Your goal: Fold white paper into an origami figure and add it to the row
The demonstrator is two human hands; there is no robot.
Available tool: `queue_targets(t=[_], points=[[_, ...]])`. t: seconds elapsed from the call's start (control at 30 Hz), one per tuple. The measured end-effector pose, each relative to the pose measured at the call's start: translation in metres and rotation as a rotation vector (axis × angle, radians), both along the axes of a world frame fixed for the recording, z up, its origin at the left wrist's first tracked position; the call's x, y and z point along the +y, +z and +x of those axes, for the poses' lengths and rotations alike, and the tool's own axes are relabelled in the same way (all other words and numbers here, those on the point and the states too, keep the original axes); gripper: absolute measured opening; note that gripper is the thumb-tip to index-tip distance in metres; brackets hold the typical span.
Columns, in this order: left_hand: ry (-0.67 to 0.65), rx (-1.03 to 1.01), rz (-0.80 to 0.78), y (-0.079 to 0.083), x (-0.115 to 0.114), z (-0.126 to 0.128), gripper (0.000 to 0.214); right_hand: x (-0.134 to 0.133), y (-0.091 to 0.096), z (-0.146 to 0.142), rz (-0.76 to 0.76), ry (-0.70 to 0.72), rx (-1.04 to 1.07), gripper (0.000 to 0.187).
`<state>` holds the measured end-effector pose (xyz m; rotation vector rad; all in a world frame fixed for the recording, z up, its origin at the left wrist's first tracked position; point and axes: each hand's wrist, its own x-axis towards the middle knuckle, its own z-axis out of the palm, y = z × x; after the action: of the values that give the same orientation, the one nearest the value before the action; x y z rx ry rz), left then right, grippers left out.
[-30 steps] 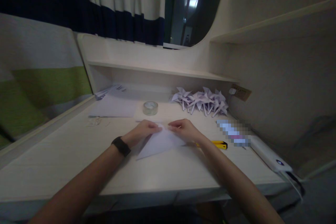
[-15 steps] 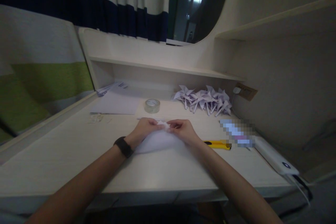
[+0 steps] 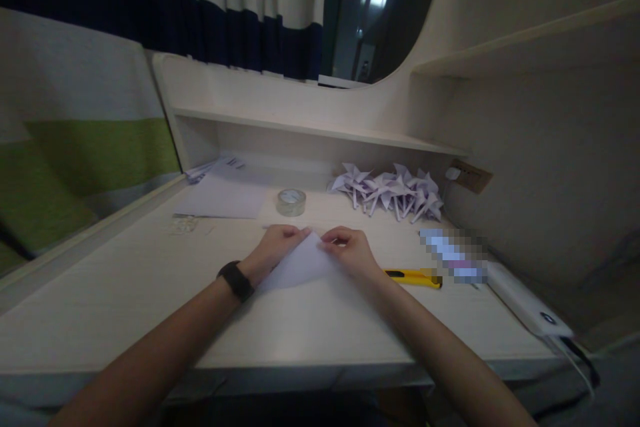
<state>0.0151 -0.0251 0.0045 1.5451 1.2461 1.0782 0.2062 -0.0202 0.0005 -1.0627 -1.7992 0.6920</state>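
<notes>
Desk (image 3: 150,293) unchanged, crumpled paper (image 3: 300,265) now flattened between both hands

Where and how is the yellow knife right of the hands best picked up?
Grip the knife across the middle of its yellow handle, coming from above: it lies flat and lengthwise on the desk, dark tip toward the right hand, sides apparently free.

Paper (image 3: 300,265) on desk (image 3: 125,293); tape roll (image 3: 291,201) behind; knife (image 3: 413,277) right; pinwheels (image 3: 387,190) behind-right.
</notes>
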Motion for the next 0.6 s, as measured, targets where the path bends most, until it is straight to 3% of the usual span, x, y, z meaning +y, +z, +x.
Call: queue_targets(t=[0.37,0.5,0.6], points=[[-0.151,-0.055,-0.052,0.002,-0.009,0.000,0.024,-0.009,0.006,-0.002,0.064,0.070,-0.004,0.005],[-0.180,-0.001,-0.008,0.008,-0.003,-0.010,0.028,-0.013,0.017,0.010,0.040,0.209,-0.061,0.023],[-0.154,0.029,-0.013,0.016,0.002,-0.023,0.030,-0.017,0.034,0.026,0.164,0.314,-0.087,0.008]])
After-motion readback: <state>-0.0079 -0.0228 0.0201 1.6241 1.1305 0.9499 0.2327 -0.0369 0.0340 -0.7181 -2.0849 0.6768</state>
